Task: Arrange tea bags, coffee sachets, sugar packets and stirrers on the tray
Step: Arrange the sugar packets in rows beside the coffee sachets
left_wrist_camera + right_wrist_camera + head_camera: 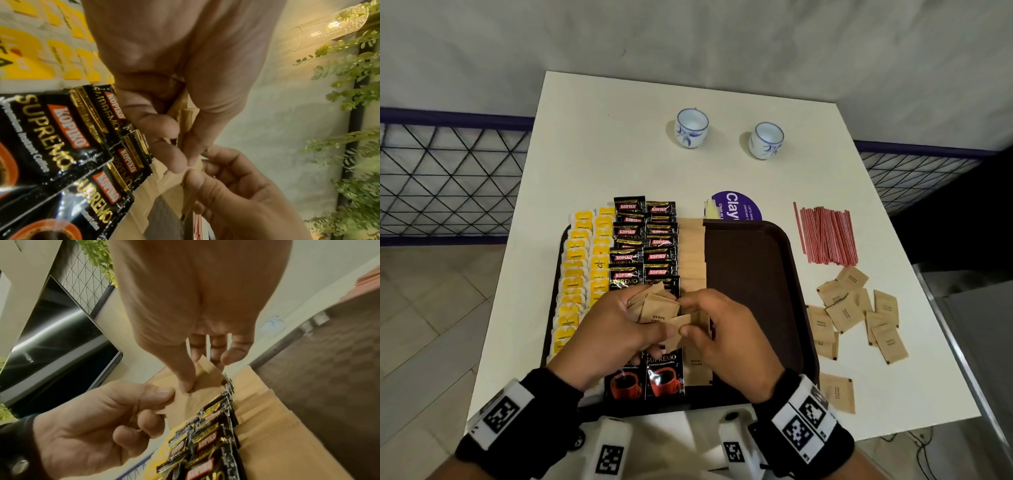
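Over the near middle of the brown tray (750, 291), my left hand (626, 325) grips a fanned bunch of brown sugar packets (654, 308). My right hand (719, 329) pinches one packet (686, 321) at the bunch's right edge, thumb to thumb with the left. The left wrist view shows the bunch (185, 116) between left thumb and fingers. In the right wrist view the right fingertips (187, 382) press the packet (207, 379). On the tray lie yellow tea bags (578, 274), black coffee sachets (643, 253) and a row of sugar packets (691, 253).
Loose sugar packets (856, 308) lie on the white table right of the tray, with a pile of red-and-white stirrers (828, 236) beyond them. Two blue-patterned cups (691, 127) (767, 139) stand at the far side. A purple sticker (736, 205) shows behind the tray.
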Demonstrator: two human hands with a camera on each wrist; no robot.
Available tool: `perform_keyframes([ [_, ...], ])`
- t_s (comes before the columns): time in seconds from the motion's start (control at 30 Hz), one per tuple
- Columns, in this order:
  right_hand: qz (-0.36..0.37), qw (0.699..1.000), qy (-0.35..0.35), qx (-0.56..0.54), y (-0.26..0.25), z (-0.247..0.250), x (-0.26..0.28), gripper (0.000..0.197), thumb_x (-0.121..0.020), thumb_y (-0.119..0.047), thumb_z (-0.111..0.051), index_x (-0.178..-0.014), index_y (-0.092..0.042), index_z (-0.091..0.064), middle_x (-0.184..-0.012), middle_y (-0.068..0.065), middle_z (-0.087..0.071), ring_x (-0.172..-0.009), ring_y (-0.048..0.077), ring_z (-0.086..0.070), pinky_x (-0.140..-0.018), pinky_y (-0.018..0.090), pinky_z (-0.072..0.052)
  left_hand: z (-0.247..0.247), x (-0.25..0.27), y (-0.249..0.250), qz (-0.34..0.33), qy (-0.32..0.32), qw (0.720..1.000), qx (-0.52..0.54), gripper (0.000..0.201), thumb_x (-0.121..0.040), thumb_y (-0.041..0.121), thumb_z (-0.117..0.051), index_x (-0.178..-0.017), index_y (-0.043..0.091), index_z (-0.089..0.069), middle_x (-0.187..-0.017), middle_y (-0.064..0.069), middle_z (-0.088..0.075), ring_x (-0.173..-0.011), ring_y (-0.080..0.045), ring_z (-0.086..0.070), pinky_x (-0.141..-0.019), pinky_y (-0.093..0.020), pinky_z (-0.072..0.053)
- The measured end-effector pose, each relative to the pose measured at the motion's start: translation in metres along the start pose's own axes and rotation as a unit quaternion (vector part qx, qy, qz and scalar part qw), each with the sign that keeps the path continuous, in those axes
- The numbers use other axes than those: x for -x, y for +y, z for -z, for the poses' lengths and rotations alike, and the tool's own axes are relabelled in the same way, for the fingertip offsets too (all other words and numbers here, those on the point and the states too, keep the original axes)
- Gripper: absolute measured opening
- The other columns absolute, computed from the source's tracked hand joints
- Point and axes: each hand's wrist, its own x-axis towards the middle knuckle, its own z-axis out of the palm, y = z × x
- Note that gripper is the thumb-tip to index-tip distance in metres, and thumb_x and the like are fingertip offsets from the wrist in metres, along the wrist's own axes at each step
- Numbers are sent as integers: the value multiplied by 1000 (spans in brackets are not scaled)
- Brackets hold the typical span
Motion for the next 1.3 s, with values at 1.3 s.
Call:
perform_keyframes([
  [1.3,-210,973,-86,-52,45,4,26,9,-78,-17,-79,-79,-23,-72,-72,-2,-70,-66,12,-67,-68,33,-57,16,6,-14,69,-31,992,104,44,-83,1,-75,-121,21,-65,-102,-20,-76,-68,-32,-71,-46,-28,-48],
])
